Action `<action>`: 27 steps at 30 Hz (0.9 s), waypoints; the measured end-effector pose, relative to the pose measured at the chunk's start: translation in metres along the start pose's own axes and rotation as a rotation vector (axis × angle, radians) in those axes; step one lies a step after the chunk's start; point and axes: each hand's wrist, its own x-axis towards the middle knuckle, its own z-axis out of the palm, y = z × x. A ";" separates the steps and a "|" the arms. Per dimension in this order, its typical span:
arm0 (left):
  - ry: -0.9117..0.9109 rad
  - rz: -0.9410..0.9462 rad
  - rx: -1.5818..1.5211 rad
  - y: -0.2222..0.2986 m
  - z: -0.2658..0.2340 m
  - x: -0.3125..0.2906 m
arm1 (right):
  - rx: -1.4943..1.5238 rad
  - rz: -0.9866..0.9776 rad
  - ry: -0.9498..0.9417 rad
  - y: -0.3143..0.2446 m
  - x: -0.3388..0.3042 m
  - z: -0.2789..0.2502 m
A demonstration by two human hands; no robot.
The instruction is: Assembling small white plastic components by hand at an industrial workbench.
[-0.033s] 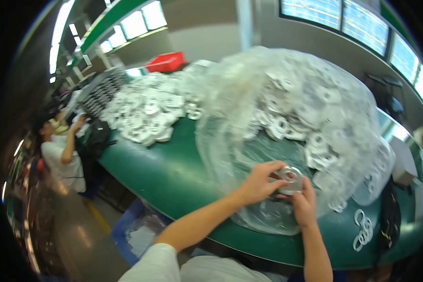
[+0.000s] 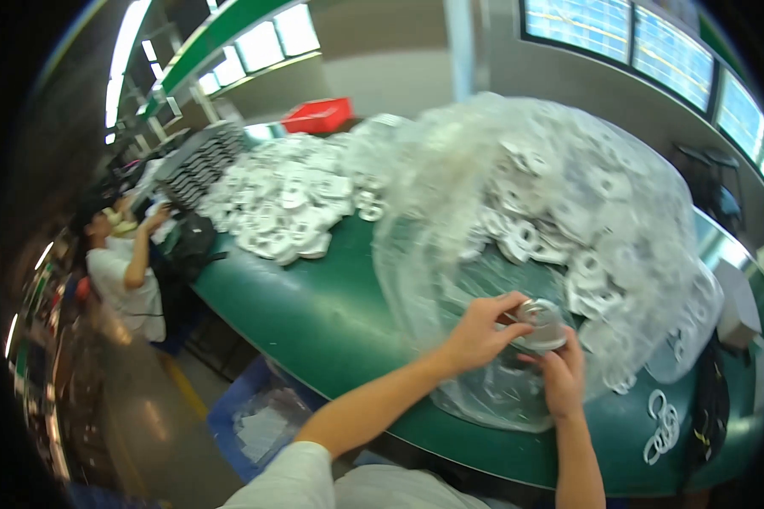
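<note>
Over the near edge of a clear plastic bag (image 2: 416, 280), both my hands hold a silvery round part (image 2: 545, 329). My left hand (image 2: 482, 332) pinches it from the left with thumb and fingers. Closed on its lower right side is my right hand (image 2: 564, 373). The part is tilted, with its broad smooth side showing, and motion blurs its detail. Inside the bag, just beyond my hands, lies a large heap of pale grey parts (image 2: 590, 271) with round holes.
Another pile of pale parts (image 2: 289, 199) covers the green table (image 2: 314, 297) at left. White rings (image 2: 660, 428) lie near right, beside a black item (image 2: 711, 399). A red bin (image 2: 318, 116) stands behind; a blue bin (image 2: 233, 407) sits below the edge. A person (image 2: 127, 271) works far left.
The silvery part has turned between my hands: its ringed face with the hole showed before, and more of its smooth side shows now. The whole view has swung slightly left.
</note>
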 end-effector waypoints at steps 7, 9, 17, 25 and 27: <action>0.488 -0.428 -0.168 0.003 -0.103 -0.047 | -0.204 0.076 -0.002 0.002 -0.002 -0.005; 0.446 -0.628 -0.187 -0.027 -0.149 -0.065 | -0.253 0.088 0.042 0.003 -0.003 -0.008; 0.808 -0.484 0.184 -0.080 -0.370 -0.033 | -0.224 0.091 0.029 0.008 0.002 -0.003; 0.245 0.127 0.718 -0.057 -0.151 0.048 | -0.217 0.072 -0.049 0.008 0.001 -0.015; -0.052 0.178 0.748 -0.046 -0.079 0.055 | -0.228 0.058 -0.061 0.006 -0.001 -0.020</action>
